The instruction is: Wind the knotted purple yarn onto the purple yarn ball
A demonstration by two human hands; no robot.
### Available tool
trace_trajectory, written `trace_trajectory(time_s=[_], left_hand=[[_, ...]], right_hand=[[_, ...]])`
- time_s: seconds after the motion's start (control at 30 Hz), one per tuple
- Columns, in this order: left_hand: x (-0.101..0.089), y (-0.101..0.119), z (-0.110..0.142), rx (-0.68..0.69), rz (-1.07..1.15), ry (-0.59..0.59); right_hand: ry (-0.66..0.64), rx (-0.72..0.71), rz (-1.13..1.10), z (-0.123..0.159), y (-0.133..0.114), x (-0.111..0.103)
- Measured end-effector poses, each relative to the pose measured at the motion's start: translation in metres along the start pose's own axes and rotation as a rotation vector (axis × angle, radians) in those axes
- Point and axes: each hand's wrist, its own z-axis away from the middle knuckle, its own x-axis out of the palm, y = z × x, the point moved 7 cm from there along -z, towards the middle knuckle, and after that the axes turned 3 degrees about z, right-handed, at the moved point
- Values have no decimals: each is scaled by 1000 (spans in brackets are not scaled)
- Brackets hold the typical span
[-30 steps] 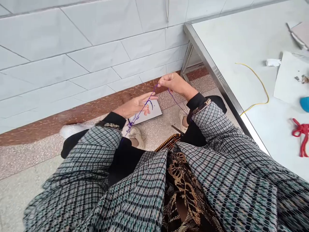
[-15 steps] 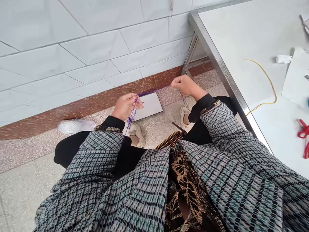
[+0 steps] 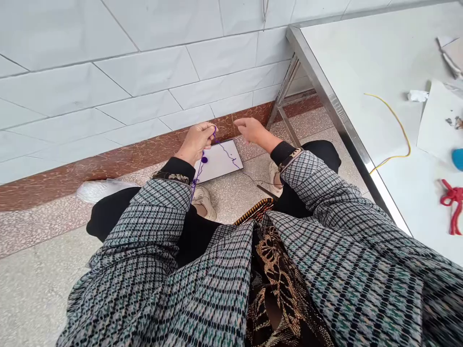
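1. Head view: left hand (image 3: 197, 143) closed, gripping purple yarn (image 3: 204, 159); yarn hangs down in front of a white board (image 3: 221, 161) on the floor.
2. Right hand (image 3: 253, 131) open, nothing visible in it, above the board's right corner.
3. Steel-edged table (image 3: 334, 103) off to the right.

- The curled fingers of the left hand (image 3: 197, 142) are hiding how the purple thread (image 3: 199, 174) is being held.
- A purple blob (image 3: 204, 159) on the thread is staying too small to tell as knot or bead.
- The right hand (image 3: 252, 131) is blurring, leaving any thread in it unclear.
- The left hand is covering a corner of the white board (image 3: 220, 161).
- The picture's right edge is cutting off the blue object (image 3: 457, 159) and the red cord (image 3: 452, 202).
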Motion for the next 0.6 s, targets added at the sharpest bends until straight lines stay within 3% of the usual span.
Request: trace_trajectory(time_s=[0.07,0.17,0.27,0.47,0.6], left_hand=[[6,2,0,31,-9,-42],[12,3,1,58,5,-84],[11,-1,1,50,-13,-85],[-6,-3,-3,105,-13,28],[-8,-3,-7,128,-7,34]], right_hand=[[3,93,-346,3,-4,11],[-183,193,-530,14,-13,41],[-250,221,-472,21,-16,53],[-110,181,-313,13,-5,39],[-153,203,-333,9,4,39]])
